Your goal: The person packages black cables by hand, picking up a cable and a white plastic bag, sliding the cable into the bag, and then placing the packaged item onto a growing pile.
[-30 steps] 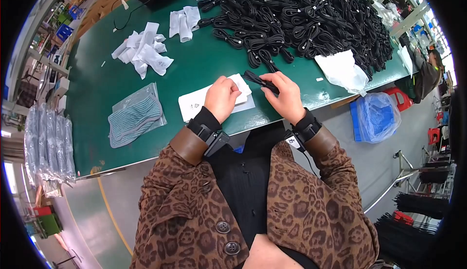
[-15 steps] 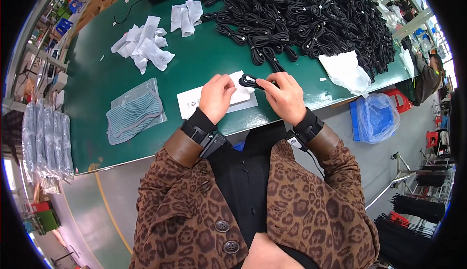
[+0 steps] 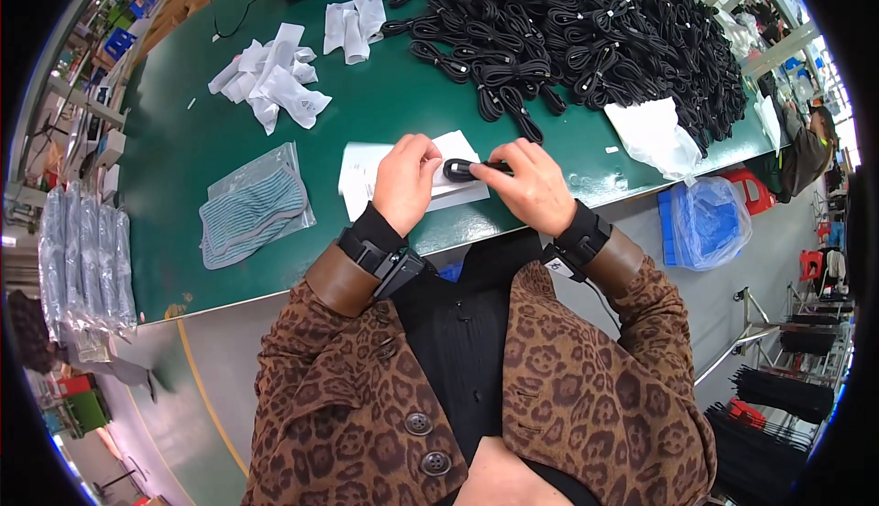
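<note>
**Green worktop [image 3: 366, 108], cables heaped far right**

Black cables [image 3: 595, 39] spread across the worktop's far right. Rolled white packets [image 3: 284, 89] lie far left in two groups. Near left, a striped cloth [image 3: 252, 217] lies with a clear bag [image 3: 286, 160]; white sleeves [image 3: 359, 176] lie near the middle. A white bag [image 3: 645, 130] sits right, beside a small scrap [image 3: 612, 150].

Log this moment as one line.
left hand: on white bags | right hand: holding coiled black cable over bags | nearby: striped cloth, black cable pile
</note>
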Demonstrator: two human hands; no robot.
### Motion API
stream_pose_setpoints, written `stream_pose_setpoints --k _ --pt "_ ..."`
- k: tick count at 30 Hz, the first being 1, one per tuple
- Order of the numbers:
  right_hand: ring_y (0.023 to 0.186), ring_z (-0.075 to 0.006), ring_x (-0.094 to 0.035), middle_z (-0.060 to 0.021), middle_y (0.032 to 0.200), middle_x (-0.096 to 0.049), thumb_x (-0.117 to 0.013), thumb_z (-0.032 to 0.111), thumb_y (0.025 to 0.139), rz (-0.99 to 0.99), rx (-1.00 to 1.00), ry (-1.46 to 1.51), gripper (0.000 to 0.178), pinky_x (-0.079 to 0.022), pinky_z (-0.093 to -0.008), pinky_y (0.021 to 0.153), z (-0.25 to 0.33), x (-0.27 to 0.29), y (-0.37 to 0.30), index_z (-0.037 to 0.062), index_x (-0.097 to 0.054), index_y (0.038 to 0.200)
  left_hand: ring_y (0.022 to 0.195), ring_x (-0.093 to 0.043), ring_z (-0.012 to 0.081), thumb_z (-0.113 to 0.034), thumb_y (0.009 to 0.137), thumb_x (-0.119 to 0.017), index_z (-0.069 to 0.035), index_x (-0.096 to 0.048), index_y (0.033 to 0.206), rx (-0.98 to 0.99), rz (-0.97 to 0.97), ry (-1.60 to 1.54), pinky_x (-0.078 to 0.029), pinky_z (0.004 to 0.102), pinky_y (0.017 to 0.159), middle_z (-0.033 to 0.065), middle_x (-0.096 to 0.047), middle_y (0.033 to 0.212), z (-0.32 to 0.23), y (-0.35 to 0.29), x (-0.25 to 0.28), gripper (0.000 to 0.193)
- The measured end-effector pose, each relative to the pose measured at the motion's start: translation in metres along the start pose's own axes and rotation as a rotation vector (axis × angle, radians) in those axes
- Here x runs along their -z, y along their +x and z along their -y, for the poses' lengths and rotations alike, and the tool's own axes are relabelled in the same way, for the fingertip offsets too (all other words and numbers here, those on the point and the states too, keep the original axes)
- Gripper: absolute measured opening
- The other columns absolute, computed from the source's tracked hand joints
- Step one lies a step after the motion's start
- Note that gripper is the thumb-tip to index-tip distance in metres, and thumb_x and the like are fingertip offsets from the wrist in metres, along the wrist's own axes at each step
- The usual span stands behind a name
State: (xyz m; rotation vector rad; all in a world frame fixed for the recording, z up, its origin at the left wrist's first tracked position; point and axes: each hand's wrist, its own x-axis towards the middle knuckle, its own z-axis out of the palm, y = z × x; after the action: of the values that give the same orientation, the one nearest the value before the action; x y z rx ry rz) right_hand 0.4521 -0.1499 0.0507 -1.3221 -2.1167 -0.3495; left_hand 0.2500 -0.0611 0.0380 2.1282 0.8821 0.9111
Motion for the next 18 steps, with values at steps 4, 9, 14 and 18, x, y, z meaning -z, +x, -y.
stream_pose_setpoints --k 4,9,14,18 --pt "0.073 -0.0209 -0.055 -0.0046 0.084 -0.056 -0.068 -0.003 0.068 0.032 0.021 0.077 0.035 -0.046 -0.0309 0.063 0.003 -0.003 0.002 0.0115 -0.069 0.099 0.074 -0.059 0.0239 0.003 0.081 -0.062 0.0 -0.056 0.085 -0.068 0.024 -0.018 -0.047 0.0312 0.065 0.011 -0.057 0.085 -0.002 0.001 0.002 0.008" --pt "0.077 -0.0201 -0.054 -0.0044 0.083 -0.053 -0.067 0.006 0.081 0.321 -0.843 0.959 0.02 -0.046 -0.0277 0.065 0.007 0.005 0.015 0.0117 -0.067 0.1 0.082 -0.059 0.024 0.004 0.079 -0.063 -0.001 -0.057 0.085 -0.33 0.029 0.055 -0.048 0.0321 0.069 0.0104 -0.058 0.09 -0.008 0.008 0.009 0.01" --pt "0.079 -0.0128 -0.053 -0.0045 0.095 -0.053 -0.068 0.004 0.085 0.107 -0.25 0.545 0.022 -0.046 -0.0246 0.066 0.0 -0.003 0.016 0.0054 -0.063 0.107 0.087 -0.058 0.0225 0.004 0.079 -0.065 -0.001 -0.057 0.087 -0.285 0.006 0.045 -0.048 0.0323 0.075 0.0092 -0.059 0.091 -0.013 0.016 0.014 0.012" --pt "0.081 -0.0123 -0.053 -0.0061 0.101 -0.051 -0.067 0.002 0.085 -0.014 -0.082 0.525 0.024 -0.047 -0.0249 0.069 0.004 -0.002 0.03 0.0026 -0.062 0.108 0.089 -0.058 0.0281 0.001 0.08 -0.065 -0.002 -0.057 0.087 -0.144 0.021 -0.09 -0.047 0.0342 0.078 0.0089 -0.059 0.092 -0.011 0.025 0.019 0.01"
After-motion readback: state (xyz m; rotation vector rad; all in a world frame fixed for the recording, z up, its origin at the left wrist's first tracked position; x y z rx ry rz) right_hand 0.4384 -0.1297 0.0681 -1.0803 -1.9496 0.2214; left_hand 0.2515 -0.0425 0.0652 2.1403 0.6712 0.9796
